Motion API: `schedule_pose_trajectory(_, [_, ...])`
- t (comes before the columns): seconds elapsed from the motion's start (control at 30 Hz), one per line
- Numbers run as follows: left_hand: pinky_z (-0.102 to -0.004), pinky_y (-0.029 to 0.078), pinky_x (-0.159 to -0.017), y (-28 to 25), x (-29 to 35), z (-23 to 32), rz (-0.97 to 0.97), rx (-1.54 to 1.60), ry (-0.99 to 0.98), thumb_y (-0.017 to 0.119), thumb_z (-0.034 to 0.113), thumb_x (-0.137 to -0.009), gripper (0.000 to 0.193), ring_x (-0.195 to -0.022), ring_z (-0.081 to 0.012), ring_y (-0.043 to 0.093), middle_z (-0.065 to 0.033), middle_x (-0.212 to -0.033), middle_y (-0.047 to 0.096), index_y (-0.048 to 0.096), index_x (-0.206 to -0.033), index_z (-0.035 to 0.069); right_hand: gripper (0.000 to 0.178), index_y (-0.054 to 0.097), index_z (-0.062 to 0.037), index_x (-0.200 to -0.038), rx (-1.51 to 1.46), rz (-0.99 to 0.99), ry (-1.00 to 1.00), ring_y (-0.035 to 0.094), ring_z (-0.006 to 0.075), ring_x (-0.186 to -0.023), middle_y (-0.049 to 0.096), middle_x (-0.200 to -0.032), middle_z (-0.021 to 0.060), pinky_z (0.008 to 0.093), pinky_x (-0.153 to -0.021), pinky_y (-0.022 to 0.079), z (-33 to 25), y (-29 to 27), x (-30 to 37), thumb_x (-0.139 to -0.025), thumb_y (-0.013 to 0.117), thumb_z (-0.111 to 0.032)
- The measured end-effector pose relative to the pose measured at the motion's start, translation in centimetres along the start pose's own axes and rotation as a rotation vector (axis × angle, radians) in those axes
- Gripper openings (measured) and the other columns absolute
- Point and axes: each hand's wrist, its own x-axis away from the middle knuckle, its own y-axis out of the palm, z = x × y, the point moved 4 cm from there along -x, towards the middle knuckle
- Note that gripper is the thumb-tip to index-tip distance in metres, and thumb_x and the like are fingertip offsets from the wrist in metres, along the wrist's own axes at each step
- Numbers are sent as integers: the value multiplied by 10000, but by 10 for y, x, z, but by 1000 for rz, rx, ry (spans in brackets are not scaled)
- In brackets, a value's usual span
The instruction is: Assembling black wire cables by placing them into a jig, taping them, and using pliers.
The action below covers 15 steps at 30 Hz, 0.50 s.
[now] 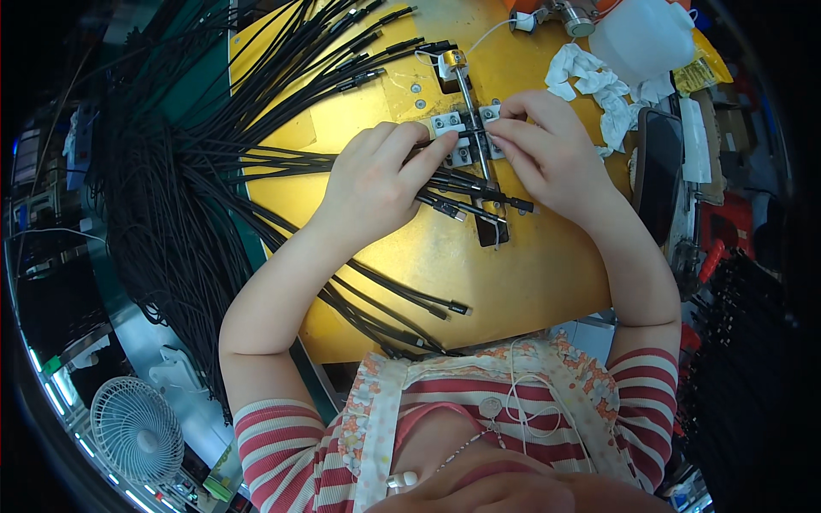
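At the middle of the yellow work plate [419,278], my left hand [372,184] is closed around a black cable, its index finger on the metal clamp block [449,125]. More black cables [466,181] with plug ends run out beneath that hand. A thin metal rod [467,90] with a brass-coloured end crosses the fixture between my hands. On the rod's other side, my right hand [552,150] pinches thumb and fingers together beside a second small block [492,114]. Whatever lies between those fingertips is hidden.
A thick bundle of black cables [184,214] hangs over the left side, with ends fanned across the plate. Crumpled white tissue [611,98], a white plastic container [641,38] and a dark phone-like slab [658,167] lie at the right. A white fan [137,430] stands at lower left.
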Motion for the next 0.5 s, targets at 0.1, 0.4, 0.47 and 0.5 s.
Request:
schedule_pose_trajectory(0.1, [-335,469,-682,-1,-1,0,5,-4,1,672,0,-615,541,-817,-239,574,-79,-925,576,628,-1148,83,102,630,-7,-843,76,21,-52,548,238,-819,541,-869,79,351,-727,446,-4,-1,2,-748,653,-36])
schedule_pose_trajectory(0.4, [-333,456,-708,-4,-2,2,14,-37,-6,659,16,-574,558,-823,-233,579,-60,-941,593,632,-1127,85,179,629,-30,-873,94,-100,-95,556,238,-809,552,-867,68,351,-734,450,-14,-8,4,-705,688,-50])
schedule_pose_trajectory(0.47, [-326,440,-683,-1,-2,0,38,-41,26,670,38,-575,548,-802,-223,562,-49,-944,580,621,-1118,86,183,620,-42,-862,-158,-121,-133,565,247,-808,569,-870,66,352,-728,454,-19,-5,9,-695,696,-49])
schedule_pose_trajectory(0.5, [-320,425,-658,-1,-1,0,58,-44,56,680,59,-575,539,-780,-213,545,-38,-947,567,610,-1109,88,183,620,-42,-862,-160,-121,-133,565,247,-808,569,-870,66,352,-728,454,-19,-3,10,-695,696,-49])
